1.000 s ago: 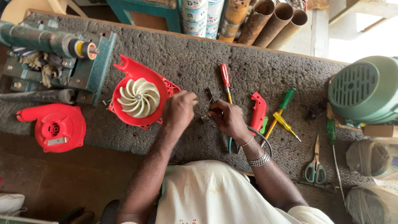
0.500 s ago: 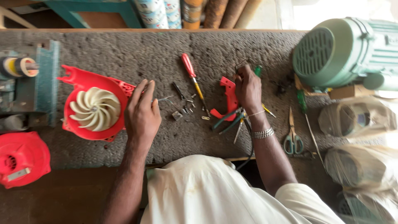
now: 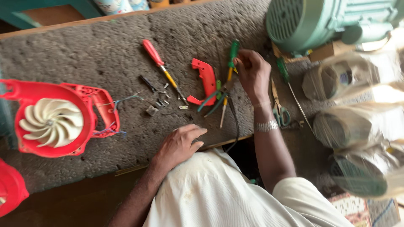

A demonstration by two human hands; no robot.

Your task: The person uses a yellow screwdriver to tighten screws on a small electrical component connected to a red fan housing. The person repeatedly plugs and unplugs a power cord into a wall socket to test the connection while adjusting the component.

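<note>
My right hand [image 3: 253,75] reaches over the grey bench and closes its fingers on a green-handled screwdriver [image 3: 233,51] with a yellow shaft. Just left of it lie a red handle shell [image 3: 205,80] and green-handled pliers [image 3: 211,102]. My left hand [image 3: 179,145] rests on the near edge of the bench [image 3: 126,38], fingers loosely apart and holding nothing. Small screws and parts [image 3: 163,97] lie between the hands, beside a red-handled screwdriver [image 3: 154,53].
A red blower housing with a white impeller [image 3: 52,122] and loose wires sits at the left, a red cover [image 3: 10,189] below it. A green motor [image 3: 320,21] stands at the back right, with scissors [image 3: 280,110], another green screwdriver [image 3: 284,71] and plastic-wrapped items [image 3: 349,80] nearby.
My left hand has drawn back from the small parts to the near bench edge. My right hand has moved from the pliers up to the green screwdriver. The view has shifted right.
</note>
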